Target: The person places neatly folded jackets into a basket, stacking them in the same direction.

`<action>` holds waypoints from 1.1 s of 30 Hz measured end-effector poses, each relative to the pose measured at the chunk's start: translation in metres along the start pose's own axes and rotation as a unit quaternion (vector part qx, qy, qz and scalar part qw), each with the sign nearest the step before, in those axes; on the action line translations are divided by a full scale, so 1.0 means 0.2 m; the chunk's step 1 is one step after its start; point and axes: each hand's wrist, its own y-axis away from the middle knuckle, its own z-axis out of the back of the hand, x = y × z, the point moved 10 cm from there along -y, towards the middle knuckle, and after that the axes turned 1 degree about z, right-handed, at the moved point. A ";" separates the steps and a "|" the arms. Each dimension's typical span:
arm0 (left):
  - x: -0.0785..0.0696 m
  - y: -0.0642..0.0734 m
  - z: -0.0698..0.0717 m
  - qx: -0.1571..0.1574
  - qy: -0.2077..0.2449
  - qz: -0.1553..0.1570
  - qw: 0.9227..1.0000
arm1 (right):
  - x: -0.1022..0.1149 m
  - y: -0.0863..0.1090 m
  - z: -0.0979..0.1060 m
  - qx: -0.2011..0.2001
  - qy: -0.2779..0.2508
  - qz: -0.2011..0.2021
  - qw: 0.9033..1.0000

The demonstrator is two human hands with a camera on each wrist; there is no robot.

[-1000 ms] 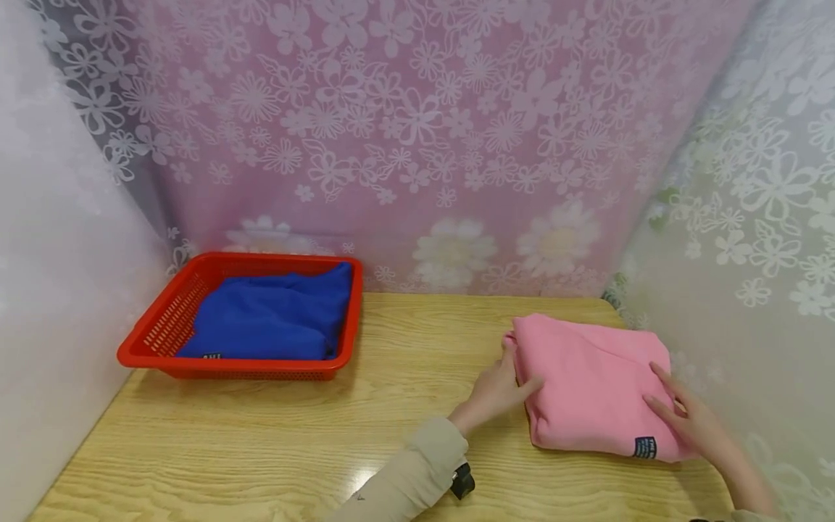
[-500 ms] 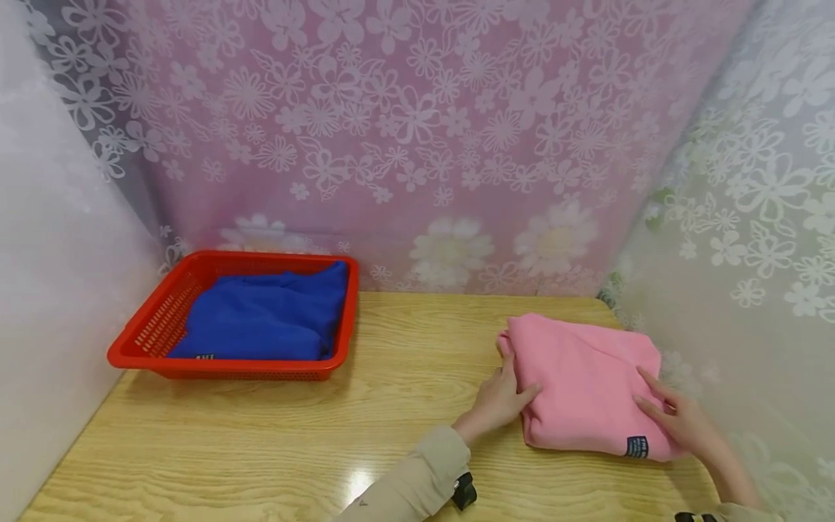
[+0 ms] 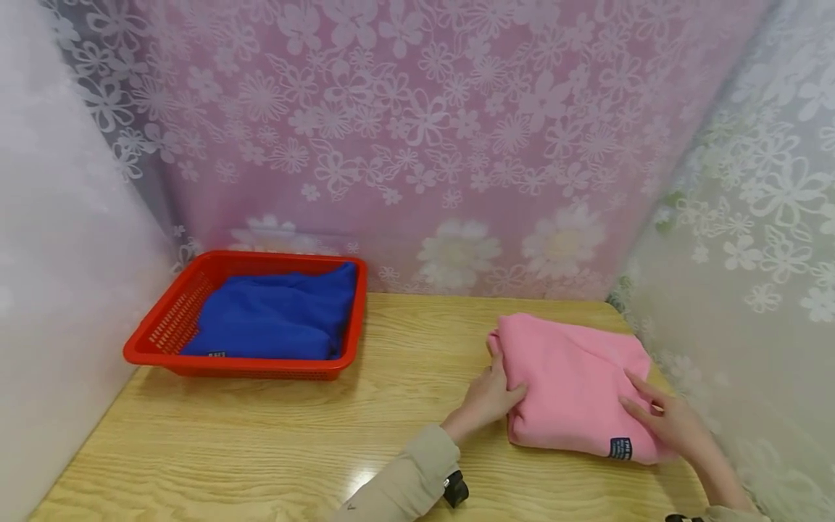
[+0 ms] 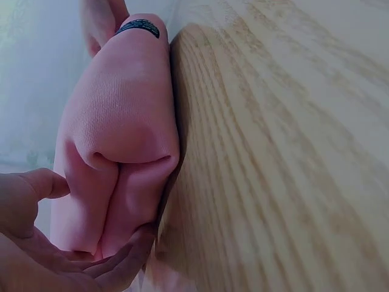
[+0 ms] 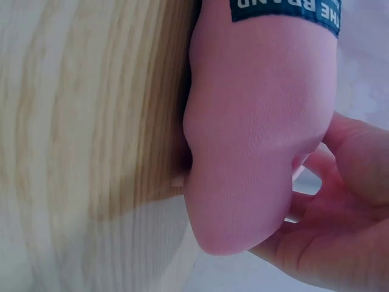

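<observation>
A thick, folded pink garment (image 3: 567,388) lies at the right side of the wooden table, a dark label with white letters (image 3: 620,448) on its near edge. My left hand (image 3: 485,400) grips its left side, thumb on top and fingers along the layered edge. In the left wrist view, those fingers (image 4: 130,255) reach low against the folds, close to the tabletop. On the right side, my right hand (image 3: 672,424) holds the garment with thumb and finger on its upper face; the right wrist view shows the hand (image 5: 340,213) around the bulging end, some fingers hidden behind the cloth.
A red plastic basket (image 3: 244,366) stands at the table's back left, with a folded blue garment (image 3: 274,319) inside. Flowered curtains (image 3: 424,145) enclose the back and sides. Wood tabletop (image 3: 261,435) stretches between basket and pink garment.
Both hands have slid the pink garment a little to the left along the table, widening the strip of wood at its right. The view has shifted slightly; the basket has stayed put.
</observation>
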 end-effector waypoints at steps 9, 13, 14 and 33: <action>0.07 0.03 0.07 0.003 0.000 0.005 1.000 | 0.11 0.00 -0.04 0.009 -0.001 -0.005 1.000; 0.10 0.04 0.10 0.006 0.009 0.000 1.000 | 0.16 -0.01 -0.06 0.009 -0.008 -0.005 1.000; 0.10 0.04 0.11 0.005 0.009 -0.002 1.000 | 0.17 -0.01 -0.07 0.010 -0.009 -0.005 1.000; 0.24 0.12 0.29 0.001 0.025 0.003 1.000 | 0.41 -0.05 -0.13 -0.013 0.004 0.015 1.000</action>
